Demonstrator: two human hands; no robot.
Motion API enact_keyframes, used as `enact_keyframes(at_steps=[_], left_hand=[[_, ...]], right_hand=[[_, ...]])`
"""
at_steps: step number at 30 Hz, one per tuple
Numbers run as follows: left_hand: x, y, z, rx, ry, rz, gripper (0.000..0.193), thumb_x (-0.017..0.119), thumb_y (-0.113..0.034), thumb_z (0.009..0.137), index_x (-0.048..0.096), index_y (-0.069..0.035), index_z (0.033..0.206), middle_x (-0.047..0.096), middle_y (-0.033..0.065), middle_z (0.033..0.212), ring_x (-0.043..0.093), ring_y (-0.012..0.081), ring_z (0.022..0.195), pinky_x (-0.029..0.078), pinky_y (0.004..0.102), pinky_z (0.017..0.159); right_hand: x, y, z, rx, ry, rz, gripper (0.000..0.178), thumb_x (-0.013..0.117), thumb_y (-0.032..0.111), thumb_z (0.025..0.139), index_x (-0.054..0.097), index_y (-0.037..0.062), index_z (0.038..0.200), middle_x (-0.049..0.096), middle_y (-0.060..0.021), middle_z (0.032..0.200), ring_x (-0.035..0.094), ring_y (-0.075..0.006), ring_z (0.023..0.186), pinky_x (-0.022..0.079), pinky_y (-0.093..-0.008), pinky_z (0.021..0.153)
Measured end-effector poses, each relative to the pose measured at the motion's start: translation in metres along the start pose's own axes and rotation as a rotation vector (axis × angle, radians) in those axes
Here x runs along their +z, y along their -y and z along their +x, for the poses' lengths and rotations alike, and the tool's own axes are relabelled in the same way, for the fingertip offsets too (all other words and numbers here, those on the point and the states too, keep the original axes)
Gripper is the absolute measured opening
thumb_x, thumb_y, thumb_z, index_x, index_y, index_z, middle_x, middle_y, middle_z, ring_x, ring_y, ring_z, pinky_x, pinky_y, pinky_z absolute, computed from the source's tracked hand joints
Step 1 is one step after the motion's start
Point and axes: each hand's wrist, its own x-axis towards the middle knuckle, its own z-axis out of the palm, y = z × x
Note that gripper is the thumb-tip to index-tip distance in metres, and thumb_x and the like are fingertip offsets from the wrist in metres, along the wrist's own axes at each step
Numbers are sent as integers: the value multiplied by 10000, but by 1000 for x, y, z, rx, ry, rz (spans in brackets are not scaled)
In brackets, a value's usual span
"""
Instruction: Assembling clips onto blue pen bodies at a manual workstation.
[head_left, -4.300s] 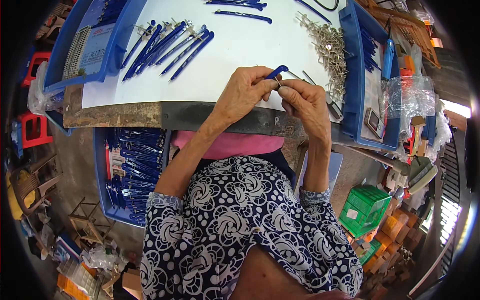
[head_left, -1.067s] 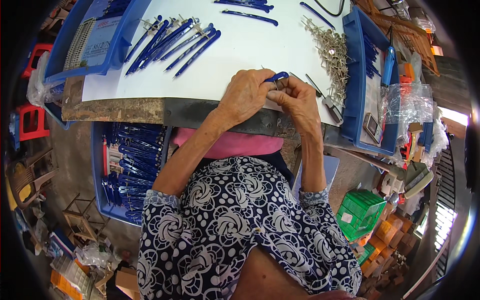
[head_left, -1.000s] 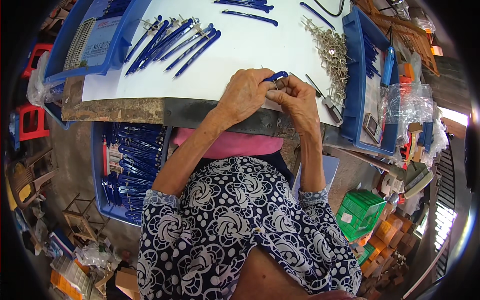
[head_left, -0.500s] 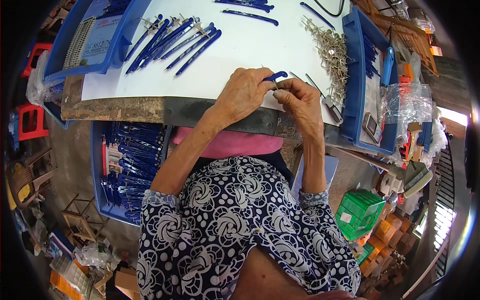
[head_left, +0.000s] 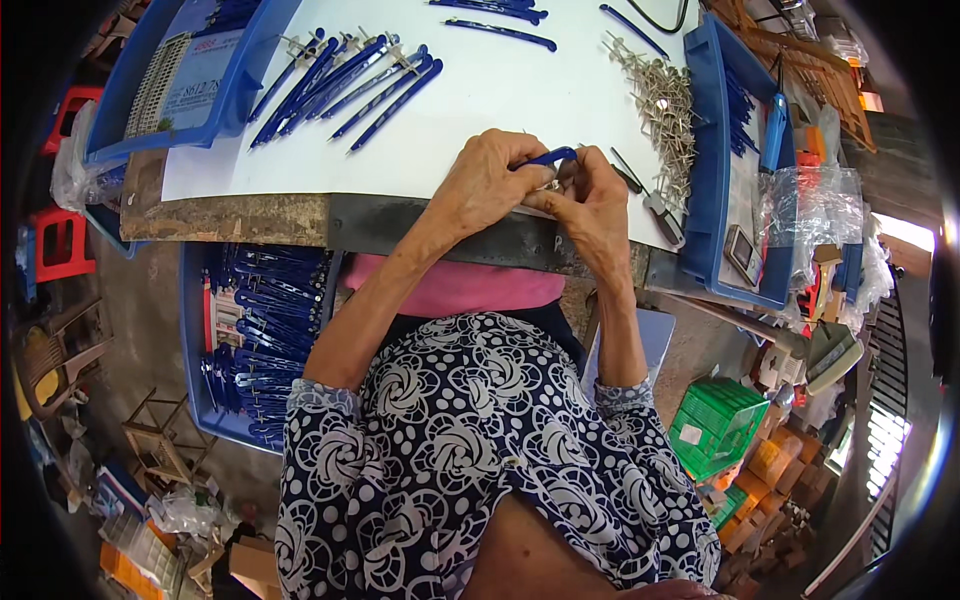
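Note:
My left hand (head_left: 485, 180) is closed over the near edge of the table, pinching a slim blue plastic stick (head_left: 553, 156) whose rounded end sticks out to the right. Against that end my right hand (head_left: 597, 207) is closed too, its fingertips around a small metal piece (head_left: 552, 186) that is mostly hidden. A row of similar blue sticks with metal cross-pieces (head_left: 345, 90) lies on the white sheet to the left. To the right is a heap of small metal pieces (head_left: 662, 110), and beside it a dark-handled tool (head_left: 661, 217).
A blue tray (head_left: 712, 150) at the right holds more sticks, a blue-handled screwdriver (head_left: 776, 130) and a phone (head_left: 743, 250). Another blue tray (head_left: 225, 110) stands at the left. Below the table edge is a bin (head_left: 195, 330) full of blue sticks. Further sticks (head_left: 500, 33) lie at the back.
My right hand has shifted slightly up and left, closing in on the stick's end. The blue stick has turned a little, and the metal piece is now more covered by fingers.

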Motion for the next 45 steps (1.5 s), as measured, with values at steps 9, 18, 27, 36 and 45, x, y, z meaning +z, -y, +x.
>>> enact_keyframes(at_steps=[9,18,27,36,45], left_hand=[[-7,-8,-4,51,24,130,107,539,-84,796,603,1,804,484,-37,590,390,27,528,313,180,473],[-4,-10,-6,72,46,15,116,537,-102,809,593,-4,784,445,-36,566,364,30,517,300,185,464],[2,-4,-3,73,-56,48,127,554,-98,732,572,26,713,448,7,530,384,70,513,317,246,465],[-2,-10,-4,65,53,53,112,534,-99,795,580,-2,764,444,-42,572,366,34,526,302,189,476],[4,-13,-3,70,-41,56,148,548,-113,738,579,32,727,459,29,528,388,85,507,326,252,473]], right_hand=[[-23,-10,1,88,358,353,273,563,205,845,545,-22,994,503,9,610,350,-21,479,262,-172,423],[-13,-18,-5,312,467,1040,248,523,191,866,561,-54,864,460,-23,528,288,-25,409,187,-174,374],[12,-15,-14,-461,-277,-305,145,608,14,757,556,-19,889,528,2,574,450,-84,439,338,-199,407],[-18,-21,-6,241,488,952,354,511,297,872,550,-50,807,487,-50,511,364,-69,408,274,-203,398],[0,-2,-17,30,36,275,199,511,185,869,555,-9,871,471,-8,510,377,-61,393,250,-187,373]])
